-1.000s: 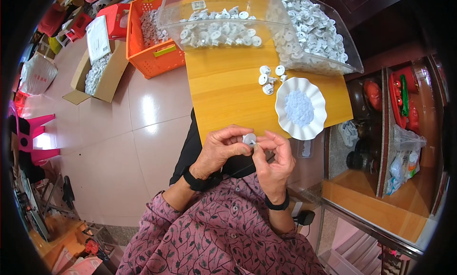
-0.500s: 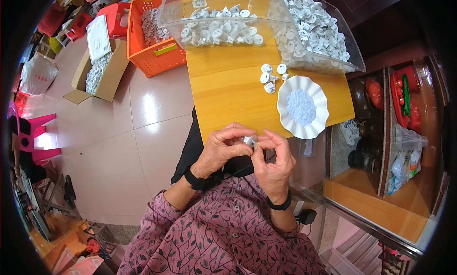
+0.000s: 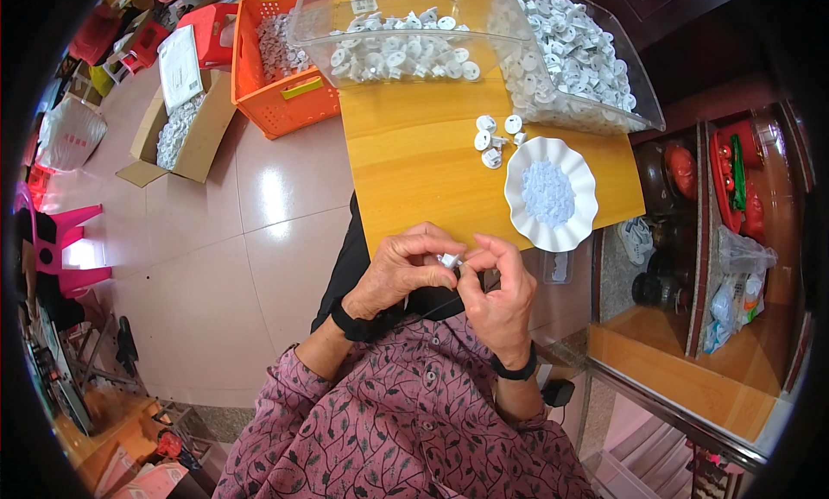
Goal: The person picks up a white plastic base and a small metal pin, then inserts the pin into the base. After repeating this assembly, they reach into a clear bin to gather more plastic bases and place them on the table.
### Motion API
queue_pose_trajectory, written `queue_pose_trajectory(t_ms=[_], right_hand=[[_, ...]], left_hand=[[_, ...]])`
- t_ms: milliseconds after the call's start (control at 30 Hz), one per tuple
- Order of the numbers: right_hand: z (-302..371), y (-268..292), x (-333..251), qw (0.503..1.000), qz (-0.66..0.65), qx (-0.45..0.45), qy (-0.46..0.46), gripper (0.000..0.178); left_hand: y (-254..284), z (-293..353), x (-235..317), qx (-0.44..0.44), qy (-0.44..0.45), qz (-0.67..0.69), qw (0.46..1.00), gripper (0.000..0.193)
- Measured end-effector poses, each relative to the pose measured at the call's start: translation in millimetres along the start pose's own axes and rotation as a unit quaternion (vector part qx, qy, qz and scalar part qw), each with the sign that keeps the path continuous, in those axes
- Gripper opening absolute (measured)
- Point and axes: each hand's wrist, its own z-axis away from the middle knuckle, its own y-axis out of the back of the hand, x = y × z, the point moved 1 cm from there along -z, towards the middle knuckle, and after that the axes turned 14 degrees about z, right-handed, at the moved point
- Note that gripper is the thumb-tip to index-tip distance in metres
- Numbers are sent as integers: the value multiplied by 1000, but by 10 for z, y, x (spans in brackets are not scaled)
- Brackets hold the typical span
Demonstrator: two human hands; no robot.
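A yellow table (image 3: 414, 145) bears a wavy-edged white plate (image 3: 586, 186). At the table's near edge, the right hand (image 3: 502, 299) has thumb and fingertips close together, gripping what I cannot tell; the left hand (image 3: 399, 273) clamps, beside them, a small piece (image 3: 449, 260), white and blocky.

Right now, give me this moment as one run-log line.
left hand: pinching small white part | right hand: fingertips at that part | scalloped white dish: on wooden table, right of loose white parts
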Motion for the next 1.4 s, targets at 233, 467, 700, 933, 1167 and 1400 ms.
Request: queue_pose_trajectory(t_ms=[233,467,700,933,1167,1400], right_hand=[[-7,-10,-9,996,-44,-34,-67,34],[43,-81,23,969,-188,-31,-158,25],[46,-60,68,983,-126,-33,-128,7],[60,-102,67,981,-120,-61,-143,7],[82,-181,62,970,-157,-76,-172,9],[70,-192,15,970,-154,-93,-165,8]], left_hand=[[-11,-4,-6,-7,2,12,1000,38],[44,-2,-88,23,12,117,993,39],[46,-3,-97,29,14,144,989,40],[37,-2,-103,32,6,136,990,40],[61,1,-130,33,-2,113,993,39],[51,31,-95,38,-11,93,995,38]])
